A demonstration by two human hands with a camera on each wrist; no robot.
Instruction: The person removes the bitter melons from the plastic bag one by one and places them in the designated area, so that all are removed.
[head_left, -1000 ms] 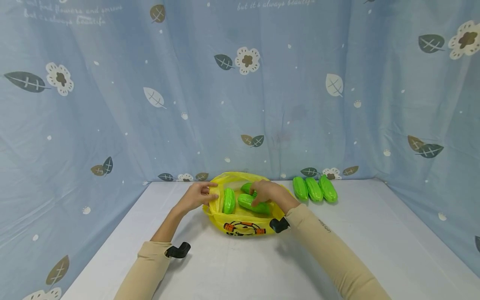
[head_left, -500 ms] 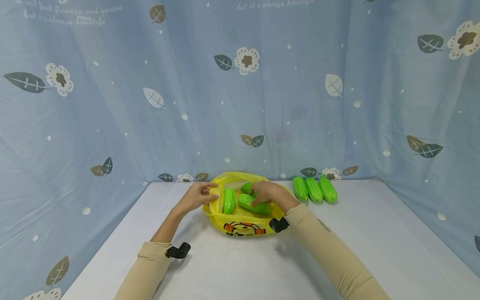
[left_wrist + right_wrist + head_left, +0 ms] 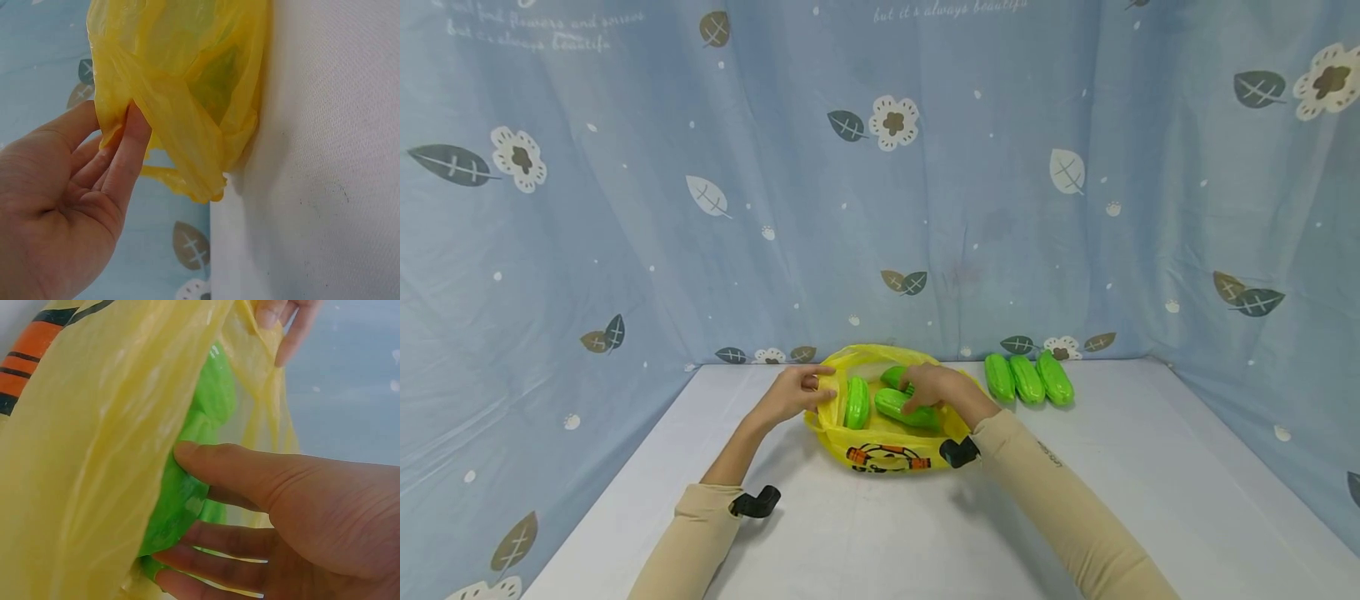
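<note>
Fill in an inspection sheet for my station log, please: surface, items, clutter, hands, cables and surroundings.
Surface: white table, with small dark specks visible in the left wrist view.
Items: open yellow plastic bag, at least three glossy green cucumbers inside; row of three more cucumbers on the table, right of the bag.
Clutter: nothing seen.
Left hand: pinches the left side of the bag's opening.
Right hand: inside the bag's opening, thumb and fingers round a cucumber.
Cables: nothing seen.
Surroundings: light-blue curtain with leaf and flower prints, behind and on both sides.
</note>
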